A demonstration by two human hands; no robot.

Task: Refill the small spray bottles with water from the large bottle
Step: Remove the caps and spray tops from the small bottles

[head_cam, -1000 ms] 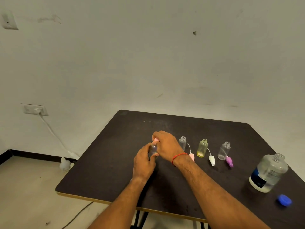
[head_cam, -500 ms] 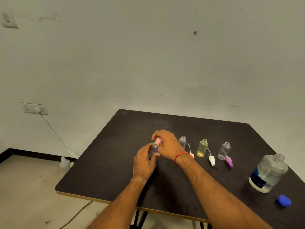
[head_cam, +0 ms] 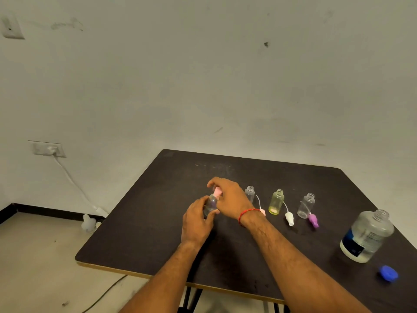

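My left hand [head_cam: 196,222] grips the body of a small clear spray bottle [head_cam: 211,203] standing on the black table [head_cam: 144,224]. My right hand [head_cam: 230,196] pinches its pink spray cap [head_cam: 217,191] from above. To the right stand three open small bottles: a clear one [head_cam: 249,192], a yellow one [head_cam: 276,202] and another clear one [head_cam: 306,205]. Their spray heads lie beside them: pink [head_cam: 262,212], white [head_cam: 289,218] and purple [head_cam: 313,220]. The large clear bottle [head_cam: 366,237] with a blue label stands open at the right, its blue cap [head_cam: 388,273] lying near it.
The table's front edge [head_cam: 135,273] runs close to my arms. A wall socket [head_cam: 47,148] with a white cable is at the left, and a white object [head_cam: 88,223] sits on the floor by the wall.
My right hand has shifted slightly on the pink cap, which now shows more between the fingers. The left hand stays on the bottle. Other bottles have not moved.
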